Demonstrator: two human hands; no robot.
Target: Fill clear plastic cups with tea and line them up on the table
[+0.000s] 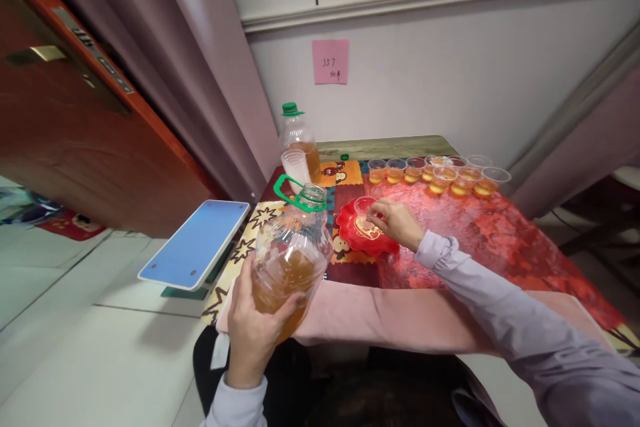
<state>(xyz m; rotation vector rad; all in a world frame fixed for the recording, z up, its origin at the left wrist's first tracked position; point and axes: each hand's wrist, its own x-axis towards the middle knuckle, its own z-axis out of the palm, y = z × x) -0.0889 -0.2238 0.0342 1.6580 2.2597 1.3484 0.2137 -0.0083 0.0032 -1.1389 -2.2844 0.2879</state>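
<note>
My left hand [260, 317] is wrapped round a big clear plastic jug [295, 247] of amber liquid, tilted slightly, its mouth uncapped and a green handle at its neck. Over a red scalloped plate [345, 230] my right hand [393, 219] grips a clear plastic cup [364, 205] by its side. That cup's contents are hard to make out. Behind the jug stands a stack of clear cups [296, 167], next to a second jug [295, 133] with a green cap on. Several cups of amber liquid [445, 180] are grouped at the table's back right.
A loose green cap [345, 157] lies near the table's back edge. A pink cloth [370, 313] runs along the front edge. Left of the table is a small blue-topped stool [197, 240]; a pink note [331, 61] is on the wall behind.
</note>
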